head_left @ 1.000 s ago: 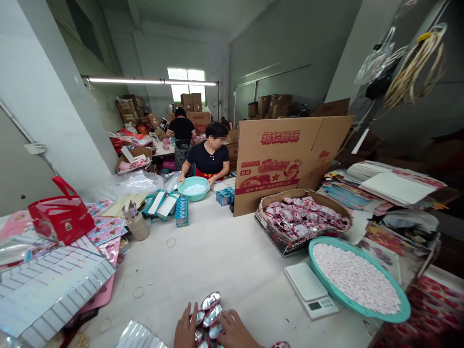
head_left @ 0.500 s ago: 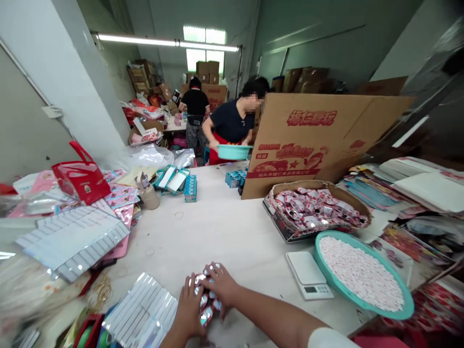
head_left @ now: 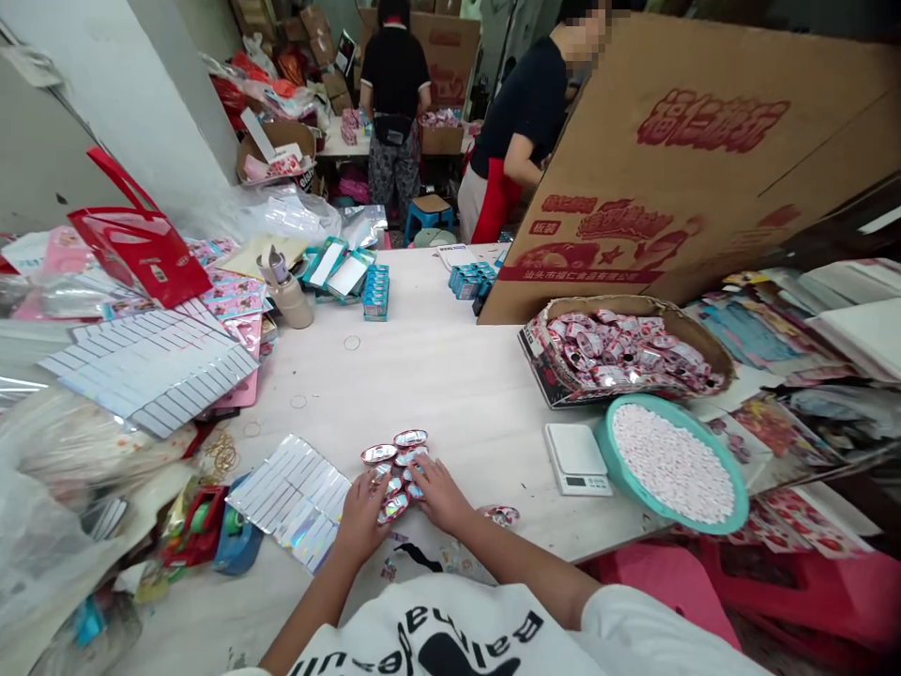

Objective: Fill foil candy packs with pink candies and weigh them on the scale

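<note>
A cluster of small oval packs with shiny silver faces and red rims (head_left: 395, 474) lies on the white table. My left hand (head_left: 362, 514) wraps round the cluster's left side, fingertips on the packs. From the right, my right hand (head_left: 442, 498) grips the same cluster, its fingers bent over the nearest packs. Parts of the lower packs are hidden under both hands. Another oval pack (head_left: 499, 515) lies apart, just right of my right wrist. Left of my left hand is a stack of white-striped, glossy sheets (head_left: 292, 498).
A white scale (head_left: 577, 458) stands beside a teal basin (head_left: 732, 512) of small white pieces. Behind them is a carton (head_left: 539, 376) of pink-red packets. A tall cardboard sheet (head_left: 598, 235) stands at right. Tape dispensers (head_left: 204, 526) sit left. Two people work beyond the table.
The view has tilted down, showing more of the near table. Both hands stay on the cluster, with more packs uncovered. The co-worker has moved right, and the basin they held is out of sight.
</note>
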Tool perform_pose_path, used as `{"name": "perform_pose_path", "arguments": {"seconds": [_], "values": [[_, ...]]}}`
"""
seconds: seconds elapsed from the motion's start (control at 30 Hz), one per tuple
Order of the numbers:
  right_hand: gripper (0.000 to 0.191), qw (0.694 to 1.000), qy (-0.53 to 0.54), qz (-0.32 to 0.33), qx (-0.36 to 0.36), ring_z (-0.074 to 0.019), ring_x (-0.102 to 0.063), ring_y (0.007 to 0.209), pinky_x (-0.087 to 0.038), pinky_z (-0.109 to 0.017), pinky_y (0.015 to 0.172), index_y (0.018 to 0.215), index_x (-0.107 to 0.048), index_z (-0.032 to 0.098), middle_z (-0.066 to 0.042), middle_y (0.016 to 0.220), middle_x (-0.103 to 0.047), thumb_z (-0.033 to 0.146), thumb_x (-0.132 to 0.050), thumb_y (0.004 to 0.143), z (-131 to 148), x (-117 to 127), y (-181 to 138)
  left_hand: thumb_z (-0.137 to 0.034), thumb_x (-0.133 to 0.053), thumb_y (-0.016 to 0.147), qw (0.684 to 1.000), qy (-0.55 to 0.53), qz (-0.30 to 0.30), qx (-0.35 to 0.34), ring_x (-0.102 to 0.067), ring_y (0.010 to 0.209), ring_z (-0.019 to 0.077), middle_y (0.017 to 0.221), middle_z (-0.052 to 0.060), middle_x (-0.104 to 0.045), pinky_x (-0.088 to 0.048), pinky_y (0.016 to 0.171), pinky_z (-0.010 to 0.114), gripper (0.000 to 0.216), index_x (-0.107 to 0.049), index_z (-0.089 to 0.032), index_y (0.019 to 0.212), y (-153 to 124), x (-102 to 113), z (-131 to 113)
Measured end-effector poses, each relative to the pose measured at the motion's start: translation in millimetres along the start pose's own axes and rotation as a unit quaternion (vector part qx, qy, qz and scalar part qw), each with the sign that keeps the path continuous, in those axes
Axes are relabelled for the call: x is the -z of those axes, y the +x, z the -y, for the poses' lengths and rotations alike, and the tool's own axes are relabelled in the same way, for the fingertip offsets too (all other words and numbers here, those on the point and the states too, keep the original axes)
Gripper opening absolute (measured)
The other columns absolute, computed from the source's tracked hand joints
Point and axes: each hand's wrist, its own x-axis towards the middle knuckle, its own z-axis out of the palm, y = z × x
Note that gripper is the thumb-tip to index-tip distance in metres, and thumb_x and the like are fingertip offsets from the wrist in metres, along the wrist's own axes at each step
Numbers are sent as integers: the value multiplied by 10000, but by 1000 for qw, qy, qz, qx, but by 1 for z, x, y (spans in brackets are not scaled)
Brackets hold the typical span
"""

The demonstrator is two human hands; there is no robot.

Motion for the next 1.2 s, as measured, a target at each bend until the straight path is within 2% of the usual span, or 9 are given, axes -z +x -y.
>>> {"name": "perform_pose_path", "arguments": {"seconds": [0.1,0.2,0.4,0.5,0.63,0.77,0.93,1.1,1.2], "values": [[668,1000,0,-8,-5,-305,-153,1483,-170,-513,1194,1447,-381,175,-145,1596,-234,72,-550,809,2,-5,-12,-190,-588,744,1000,1,-12,-10,-327,1331,313,1445,134,-387,-278,1120,447,726,-393,-191,1443,-5,2,-2],[584,1000,0,-18,-4,-307,-148,1472,-190,-481,1189,1403,-440,175,-136,1578,-246,78,-524,834,1,-4,-13,-173,-557,788,999,26,2,19,-390,1244,307,1346,128,-462,-313,1058,444,679,-384,-184,1444,-6,5,-10],[506,999,3,-37,-6,-283,-365,1310,-337,-427,1103,1255,-549,184,-123,1397,-438,66,-592,765,0,2,-8,-189,-640,742,996,53,32,62,-449,1152,303,1276,138,-507,-363,950,408,682,-420,-136,1386,0,9,-26],[603,999,1,-38,-19,-286,-426,1211,-406,-419,1015,1284,-512,200,-124,1321,-467,74,-644,710,0,5,-3,-215,-698,696,995,55,47,63,-473,1120,303,1237,134,-531,-376,917,403,715,-442,-146,1359,6,13,-25],[808,1000,-7,-18,-18,-300,-443,1154,-418,-426,978,1385,-401,173,-148,1288,-470,94,-705,640,0,10,6,-237,-719,682,995,55,67,50,-467,1137,313,1269,142,-531,-377,922,413,721,-455,-158,1348,13,18,-25],[778,1000,-10,8,1,-292,-450,1150,-414,-417,970,1341,-439,199,-125,1277,-486,80,-705,620,-1,12,8,-242,-721,671,994,60,77,39,-475,1110,319,1276,148,-536,-387,919,417,671,-508,-156,1302,16,18,-29],[761,1000,-13,10,1,-276,-468,1162,-415,-392,966,1342,-436,203,-121,1300,-488,64,-676,634,2,13,-1,-223,-720,651,995,61,65,37,-484,1098,318,1256,138,-545,-406,910,417,677,-522,-170,1296,13,14,-27],[755,999,-37,3,0,-272,-455,1220,-382,-379,1012,1380,-445,234,-106,1345,-502,98,-675,674,7,15,-4,-171,-670,683,998,49,35,23,-426,1228,341,1408,148,-462,-340,1039,473,839,-357,-189,1462,-1,6,-28],[696,998,-64,-13,-9,-303,-390,1302,-335,-420,1050,1395,-462,267,-116,1424,-457,108,-632,738,9,15,-7,-143,-606,724,999,37,20,17,-349,1335,346,1495,144,-386,-255,1115,519,837,-295,-209,1498,-15,1,-32]]}}
